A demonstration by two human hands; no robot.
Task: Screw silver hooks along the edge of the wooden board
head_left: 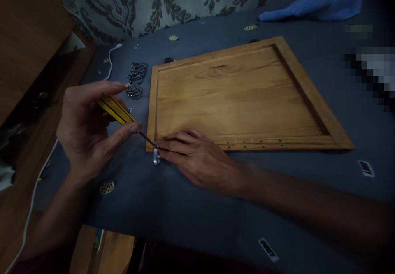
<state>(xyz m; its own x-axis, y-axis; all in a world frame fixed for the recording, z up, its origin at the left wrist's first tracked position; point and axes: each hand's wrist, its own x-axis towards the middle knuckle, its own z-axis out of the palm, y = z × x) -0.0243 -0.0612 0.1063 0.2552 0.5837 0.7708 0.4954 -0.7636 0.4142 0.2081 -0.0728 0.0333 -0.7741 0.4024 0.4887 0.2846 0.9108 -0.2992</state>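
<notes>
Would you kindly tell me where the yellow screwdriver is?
In the head view, the yellow screwdriver is left of centre, in the left hand, its tip beside the right hand by the wooden panel's near left corner.

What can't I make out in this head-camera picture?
All in the head view:
Screwdriver tip: too small and dark beside the right hand; contact with any screw can't be told.
Wooden panel, near edge: partly covered by the right hand, so any holes there are hidden.
Metal hooks: overlapping and small; exact count unclear.
Object at the right edge: pixelated and cut off by the frame.
</notes>
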